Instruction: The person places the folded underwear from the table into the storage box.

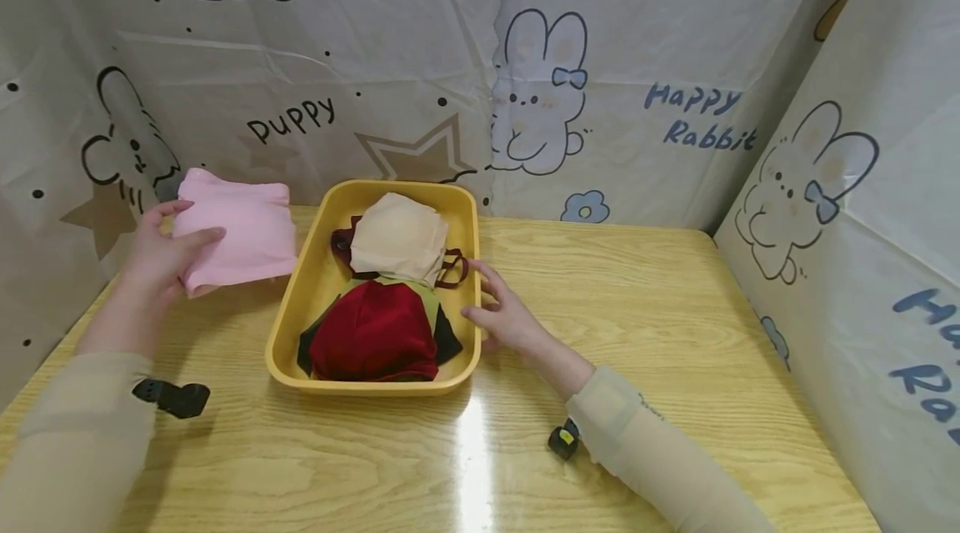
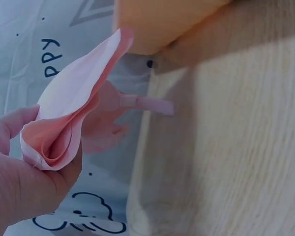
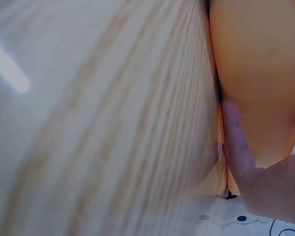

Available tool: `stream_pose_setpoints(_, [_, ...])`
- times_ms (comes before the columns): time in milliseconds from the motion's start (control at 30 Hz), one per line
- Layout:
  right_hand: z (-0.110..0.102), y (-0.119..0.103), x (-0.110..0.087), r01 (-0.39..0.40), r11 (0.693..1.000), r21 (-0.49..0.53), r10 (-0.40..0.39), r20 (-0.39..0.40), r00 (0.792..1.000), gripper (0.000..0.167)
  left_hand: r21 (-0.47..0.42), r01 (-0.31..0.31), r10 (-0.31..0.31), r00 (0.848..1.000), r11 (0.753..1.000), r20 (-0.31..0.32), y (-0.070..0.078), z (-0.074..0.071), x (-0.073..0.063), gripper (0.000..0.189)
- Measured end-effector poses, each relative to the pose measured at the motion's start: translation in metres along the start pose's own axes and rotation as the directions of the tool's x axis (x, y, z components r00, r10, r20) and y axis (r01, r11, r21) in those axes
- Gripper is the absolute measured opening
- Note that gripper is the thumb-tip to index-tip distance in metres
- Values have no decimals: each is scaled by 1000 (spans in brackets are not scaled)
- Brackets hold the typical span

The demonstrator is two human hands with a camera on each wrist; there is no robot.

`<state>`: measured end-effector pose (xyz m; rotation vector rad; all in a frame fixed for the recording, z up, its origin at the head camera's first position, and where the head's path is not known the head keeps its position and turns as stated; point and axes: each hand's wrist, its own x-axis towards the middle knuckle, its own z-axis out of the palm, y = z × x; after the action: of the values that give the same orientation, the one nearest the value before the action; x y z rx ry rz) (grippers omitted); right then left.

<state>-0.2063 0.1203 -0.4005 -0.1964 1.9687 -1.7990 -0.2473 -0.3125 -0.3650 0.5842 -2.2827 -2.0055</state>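
Observation:
My left hand (image 1: 161, 253) pinches a folded pink cloth (image 1: 243, 231), thumb on its near face, just left of the yellow tray (image 1: 467, 366). The left wrist view shows the cloth's layered folds (image 2: 64, 123) from the side, and a narrow pink strip (image 2: 157, 105) hanging out beyond them. Over at the tray's right side, my right hand (image 1: 513, 318) holds the rim, with its lower fingers against the outer wall (image 3: 258, 64). Inside the tray lie a folded beige cloth (image 1: 397, 237) with dark red straps (image 1: 453, 269) and a dark red cloth bundle (image 1: 375, 333) over green and black fabric.
A wood-grain table (image 1: 637, 316) carries the tray. White sheeting (image 1: 420, 41) printed with cartoon rabbits and a puppy stands along the back and both sides. Dark wrist devices, one (image 1: 174, 397) at the left arm and another (image 1: 564, 439) at the right, sit below the sleeves.

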Motion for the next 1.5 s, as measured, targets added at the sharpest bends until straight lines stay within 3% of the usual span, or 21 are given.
stream_pose_setpoints(67, [0, 0, 0, -2, 1000, 1, 2, 4, 1000, 76, -8, 13, -13, 1000, 1000, -9, 3, -2, -1, 74])
stream_pose_setpoints(233, [0, 1, 1, -6, 1000, -2, 6, -1, 1000, 76, 67, 42, -40, 999, 997, -28, 9, -5, -6, 81])
stream_pose_setpoints(400, [0, 0, 1, -4, 1000, 2, 4, -4, 1000, 75, 94, 9, -7, 1000, 995, -23, 17, -4, -12, 75])
stream_pose_setpoints(1000, [-1, 4, 4, 6, 1000, -16, -6, 1, 1000, 77, 10, -65, 65, 998, 998, -26, 56, 10, -36, 69])
stream_pose_setpoints(1333, [-4, 22, 16, 20, 1000, -9, -20, -48, 999, 74, -177, -120, 124, 992, 977, 12, 73, 18, -46, 70])
stream_pose_setpoints(1500, [-3, 23, 16, 22, 1000, -8, -23, -66, 998, 73, -204, -136, 142, 990, 969, 16, 79, 27, -50, 70])
